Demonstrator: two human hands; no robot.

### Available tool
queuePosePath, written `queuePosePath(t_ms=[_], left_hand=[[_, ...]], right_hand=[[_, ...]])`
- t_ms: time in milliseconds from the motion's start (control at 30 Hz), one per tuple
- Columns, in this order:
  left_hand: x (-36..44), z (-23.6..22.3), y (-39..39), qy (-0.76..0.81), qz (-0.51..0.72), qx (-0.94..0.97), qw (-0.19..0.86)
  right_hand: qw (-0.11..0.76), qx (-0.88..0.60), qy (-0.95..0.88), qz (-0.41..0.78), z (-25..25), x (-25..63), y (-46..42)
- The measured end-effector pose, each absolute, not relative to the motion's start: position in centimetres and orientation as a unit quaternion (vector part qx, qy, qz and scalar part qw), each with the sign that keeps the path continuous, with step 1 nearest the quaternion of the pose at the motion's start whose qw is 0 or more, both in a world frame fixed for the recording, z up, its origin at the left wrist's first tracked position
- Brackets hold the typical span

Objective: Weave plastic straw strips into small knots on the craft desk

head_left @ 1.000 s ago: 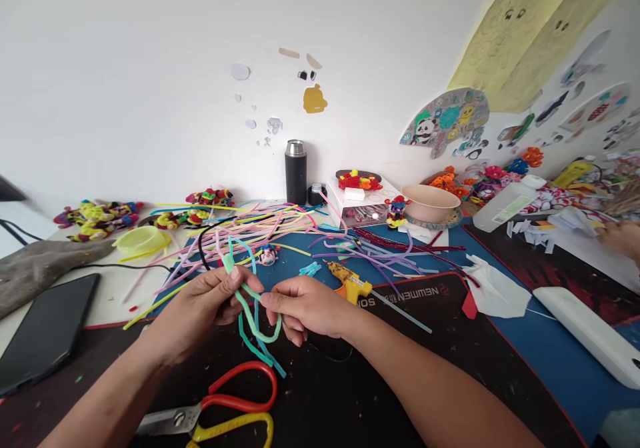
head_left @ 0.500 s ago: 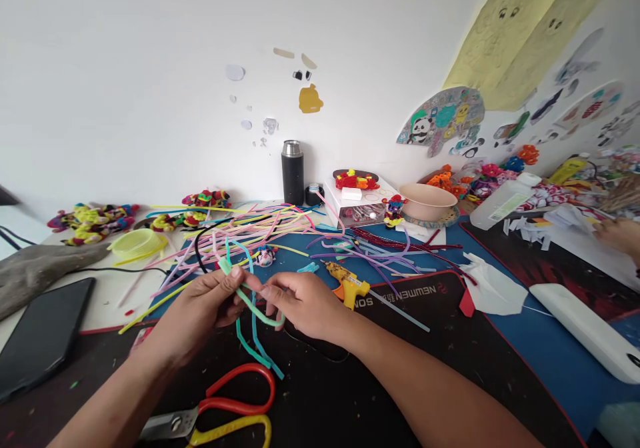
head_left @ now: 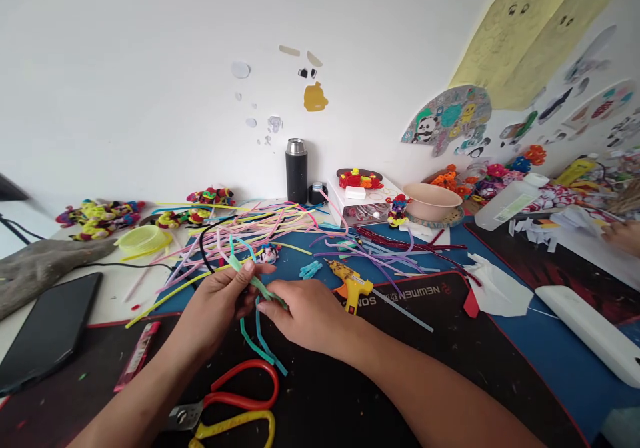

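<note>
Above the black mat, my left hand (head_left: 225,301) pinches a bundle of pipe cleaners, pale green, turquoise and a pink tip. My right hand (head_left: 305,311) grips the free part of the pale green pipe cleaner (head_left: 260,287), its fingertips close to my left hand. Turquoise pipe cleaners (head_left: 257,348) hang below the hands, and more ends stick up above them. Below lie scissors (head_left: 245,403) with one red and one yellow handle, blades partly hidden by my left forearm. A yellow glue gun (head_left: 353,287) rests beyond my right hand, with a clear glue stick in its back.
Loose pipe cleaners (head_left: 250,225) are piled behind the hands. A black phone (head_left: 47,331) and a pink-red packet (head_left: 137,357) lie left. A black thermos (head_left: 297,171) and a beige bowl (head_left: 433,201) stand near the wall. Another person's hand (head_left: 623,236) shows far right.
My right hand has drawn the pale green pipe cleaner's loop in close to my left hand; the loop no longer bulges out. The view has shifted slightly, exposing more of the pink-red packet.
</note>
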State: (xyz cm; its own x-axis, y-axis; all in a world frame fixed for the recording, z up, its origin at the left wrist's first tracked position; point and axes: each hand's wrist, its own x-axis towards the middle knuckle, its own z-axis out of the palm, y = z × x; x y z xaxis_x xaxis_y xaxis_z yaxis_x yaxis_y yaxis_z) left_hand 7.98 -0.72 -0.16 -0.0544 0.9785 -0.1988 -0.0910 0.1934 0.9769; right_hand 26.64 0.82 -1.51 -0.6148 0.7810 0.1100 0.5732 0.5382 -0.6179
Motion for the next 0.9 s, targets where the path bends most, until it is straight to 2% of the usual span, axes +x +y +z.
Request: queuePosePath(t_ms=[267,467,700,900], left_hand=[[8.4,0.5,-0.7,0.530,0.513,0.379,0.559],[7.8,-0.3,-0.4,0.513,0.509,0.358,0.591],[6.7,-0.9,-0.5,0.532,0.490,0.389,0.570],[6.1,-0.9,-0.4,0.481,0.495,0.375,0.619]], right_hand=[[0.174,-0.406,-0.866,0.233,-1.3,26.7,0.8],[0.163,-0.387,-0.873,0.249,-1.1,26.7,0.6],[0.167,-0.399,-0.817,0.380,0.0,26.8,0.5],[0.168,-0.382,-0.766,0.488,0.0,27.0,0.6]])
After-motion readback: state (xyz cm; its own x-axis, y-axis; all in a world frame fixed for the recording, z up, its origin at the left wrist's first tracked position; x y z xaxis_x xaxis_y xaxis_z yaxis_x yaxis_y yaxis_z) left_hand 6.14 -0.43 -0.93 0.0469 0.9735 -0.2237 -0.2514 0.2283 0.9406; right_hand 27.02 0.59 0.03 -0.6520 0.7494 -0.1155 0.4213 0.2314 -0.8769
